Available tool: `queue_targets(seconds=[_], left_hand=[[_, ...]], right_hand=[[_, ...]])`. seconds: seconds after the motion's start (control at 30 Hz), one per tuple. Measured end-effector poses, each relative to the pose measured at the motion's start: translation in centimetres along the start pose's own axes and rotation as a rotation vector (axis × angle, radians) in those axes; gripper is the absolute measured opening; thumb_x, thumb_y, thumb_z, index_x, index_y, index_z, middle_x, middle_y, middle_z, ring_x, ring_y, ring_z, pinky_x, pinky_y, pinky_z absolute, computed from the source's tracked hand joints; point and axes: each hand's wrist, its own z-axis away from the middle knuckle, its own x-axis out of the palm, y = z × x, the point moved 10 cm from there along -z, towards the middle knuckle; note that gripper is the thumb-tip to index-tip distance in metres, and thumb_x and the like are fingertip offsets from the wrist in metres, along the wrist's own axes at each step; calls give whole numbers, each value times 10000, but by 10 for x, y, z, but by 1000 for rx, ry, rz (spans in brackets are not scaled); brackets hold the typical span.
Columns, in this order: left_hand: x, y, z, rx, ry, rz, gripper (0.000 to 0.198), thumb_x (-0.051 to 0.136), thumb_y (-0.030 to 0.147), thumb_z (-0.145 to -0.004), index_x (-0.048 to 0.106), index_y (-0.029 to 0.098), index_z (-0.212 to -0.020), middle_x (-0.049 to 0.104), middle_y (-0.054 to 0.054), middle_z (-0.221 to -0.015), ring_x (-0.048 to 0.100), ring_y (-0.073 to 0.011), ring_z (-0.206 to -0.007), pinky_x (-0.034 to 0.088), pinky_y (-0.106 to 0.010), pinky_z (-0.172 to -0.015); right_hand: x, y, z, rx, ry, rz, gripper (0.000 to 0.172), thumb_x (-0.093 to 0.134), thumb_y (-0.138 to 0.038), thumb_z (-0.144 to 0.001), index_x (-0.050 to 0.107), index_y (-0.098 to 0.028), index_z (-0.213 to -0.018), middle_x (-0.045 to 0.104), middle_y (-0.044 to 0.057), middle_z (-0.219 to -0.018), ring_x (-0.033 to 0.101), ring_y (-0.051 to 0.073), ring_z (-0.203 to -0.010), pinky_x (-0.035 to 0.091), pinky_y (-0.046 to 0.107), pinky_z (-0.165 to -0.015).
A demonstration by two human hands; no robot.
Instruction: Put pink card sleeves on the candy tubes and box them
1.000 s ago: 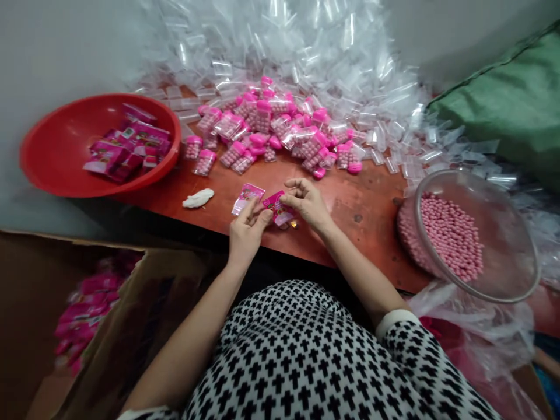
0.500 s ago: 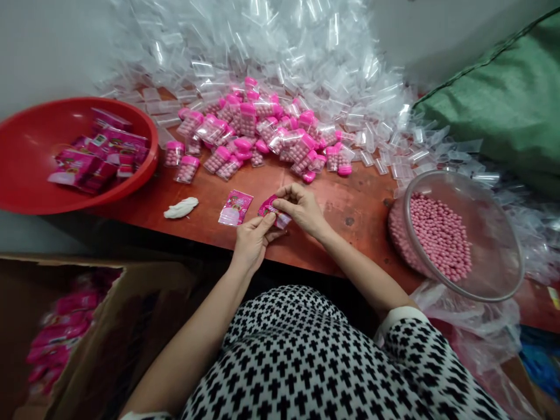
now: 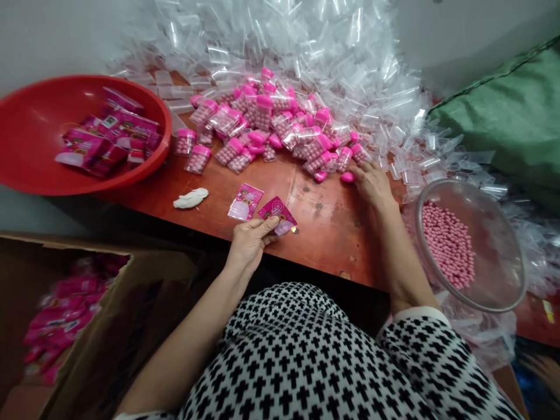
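- Pink packet (image 3: 275, 209): just above the front part of the bench (image 3: 326, 251), its lower edge pinched between thumb and fingers of the left hand (image 3: 247, 242).
- Second packet (image 3: 246, 201): flat on the bench, just left of the held one.
- Right hand (image 3: 373, 184): fingers at the right end of the pile of bead-filled containers (image 3: 263, 111), near a pink cap (image 3: 347, 177); cannot tell whether they grip anything.
- White wad (image 3: 191, 198): on the bench, farther left.
- Red bowl (image 3: 30, 146): at left, more packets inside.
- Clear bowl (image 3: 496, 251): at right, holds pink beads (image 3: 447, 244).
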Motion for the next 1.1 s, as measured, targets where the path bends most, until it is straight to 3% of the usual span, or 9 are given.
queue_targets(seconds=[0.1, 0.17, 0.3, 0.37, 0.43, 0.53, 0.63, 0.8, 1.1], left_hand=[[-7, -4, 1, -49, 18, 27, 318, 900, 269, -503, 693, 77, -648, 710, -82, -667, 687, -177, -596, 560, -243, -547], [-10, -6, 3, -73, 25, 51, 277, 882, 239, -549, 677, 75, -638, 707, -85, -663, 681, -170, -589, 556, -241, -542], [-13, -7, 9, -81, 55, 120, 194, 832, 193, -646, 676, 80, -665, 690, -63, -635, 640, -129, -537, 543, -226, -528], [-17, -7, 12, -79, 69, 152, 186, 820, 193, -671, 671, 82, -675, 678, -50, -620, 620, -115, -518, 536, -220, -520], [-20, -9, 13, -80, 75, 178, 215, 827, 211, -673, 650, 89, -665, 664, -38, -603, 608, -106, -507, 526, -210, -509], [-28, -11, 14, -78, 112, 225, 283, 848, 237, -656, 597, 110, -626, 627, -12, -554, 593, -99, -482, 511, -199, -491], [-33, -11, 15, -65, 149, 278, 311, 852, 246, -654, 571, 119, -620, 616, -4, -550, 606, -104, -492, 511, -197, -500], [-24, -11, 17, -49, 96, 369, 270, 835, 246, -683, 597, 117, -674, 652, -14, -627, 630, -105, -556, 534, -218, -578], [-10, -9, 23, -5, 27, 365, 320, 863, 282, -637, 608, 107, -718, 664, -22, -657, 632, -117, -587, 530, -247, -629]], right_hand=[[-4, -30, 23, 6, -46, 110, 342, 452, -344, -956, 679, -160, -1133, 639, 172, -1112, 495, 322, -1095, 389, 452, -882], [-9, -51, 35, -25, -51, 110, 341, 476, -378, -943, 697, -137, -1042, 641, 180, -1098, 516, 312, -1043, 394, 423, -834], [-14, -73, 51, 67, -36, -88, 334, 472, -404, -938, 674, -138, -945, 678, 153, -973, 582, 264, -885, 405, 348, -699], [-14, -84, 61, 154, -18, -362, 360, 459, -459, -935, 649, -158, -882, 674, 101, -798, 596, 227, -740, 416, 328, -645], [-8, -107, 73, 200, -54, -777, 401, 467, -534, -915, 620, -174, -827, 646, 56, -695, 591, 187, -617, 440, 308, -585], [5, -158, 95, 252, -238, -1356, 446, 522, -624, -857, 604, -187, -817, 643, 30, -685, 586, 143, -515, 430, 251, -438], [10, -199, 113, 298, -350, -1615, 437, 586, -626, -817, 613, -191, -850, 652, 23, -725, 592, 116, -502, 426, 214, -383], [7, -219, 119, 305, -237, -1635, 362, 653, -550, -801, 613, -209, -916, 638, -1, -776, 609, 100, -567, 531, 220, -475], [5, -222, 116, 316, -165, -1607, 348, 627, -544, -822, 605, -205, -897, 617, -12, -738, 603, 101, -543, 540, 243, -486]])
